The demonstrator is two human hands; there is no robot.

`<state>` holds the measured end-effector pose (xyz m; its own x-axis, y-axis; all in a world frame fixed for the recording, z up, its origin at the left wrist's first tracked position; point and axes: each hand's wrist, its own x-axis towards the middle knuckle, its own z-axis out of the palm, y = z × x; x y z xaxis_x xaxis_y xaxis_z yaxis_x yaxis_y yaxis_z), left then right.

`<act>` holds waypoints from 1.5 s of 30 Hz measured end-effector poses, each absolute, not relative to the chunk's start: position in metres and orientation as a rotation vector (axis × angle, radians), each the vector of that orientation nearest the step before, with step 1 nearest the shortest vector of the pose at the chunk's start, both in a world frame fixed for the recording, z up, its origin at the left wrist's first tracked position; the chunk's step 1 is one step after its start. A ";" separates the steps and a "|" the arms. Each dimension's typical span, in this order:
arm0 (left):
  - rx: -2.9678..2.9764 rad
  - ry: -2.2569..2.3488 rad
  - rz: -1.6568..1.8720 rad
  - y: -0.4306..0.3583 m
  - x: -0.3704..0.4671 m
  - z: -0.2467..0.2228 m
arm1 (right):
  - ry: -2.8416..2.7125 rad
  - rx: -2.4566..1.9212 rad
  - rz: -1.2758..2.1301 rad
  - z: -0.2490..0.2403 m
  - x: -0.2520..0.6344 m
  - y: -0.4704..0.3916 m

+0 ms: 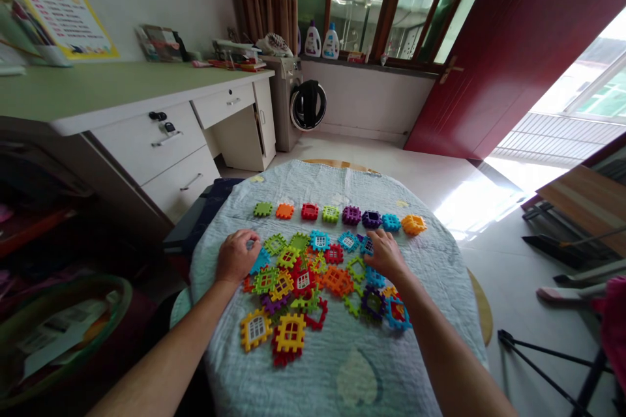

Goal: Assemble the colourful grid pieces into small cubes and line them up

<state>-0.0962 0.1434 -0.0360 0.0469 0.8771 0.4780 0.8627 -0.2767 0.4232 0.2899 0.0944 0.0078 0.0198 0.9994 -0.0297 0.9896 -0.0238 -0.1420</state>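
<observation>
Interlocking plastic building pieces [337, 280] in many colours lie in a loose heap on a round table, some with window grids. My left hand [237, 255] rests at the heap's left edge, beside a blue piece [260, 260]. Its fingers are loosely curled, with a gap at the thumb and nothing visible between them. At the right side of the heap, my right hand [386, 255] has its fingertips closed on a blue window piece [366, 245], partly hidden by the fingers. Behind the heap runs a row of sorted pieces, from a green one [263, 209] to an orange stack [413, 225].
A pale patterned cloth [352, 365] covers the table. A desk with drawers [151, 143] stands to the left, and a washing machine [286, 101] with its door open stands behind. On the right are a red door [469, 65] and black tripod legs [548, 358].
</observation>
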 end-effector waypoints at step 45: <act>2.257 1.848 1.035 0.143 -0.099 -0.034 | -2.330 -2.201 0.133 0.027 0.394 0.178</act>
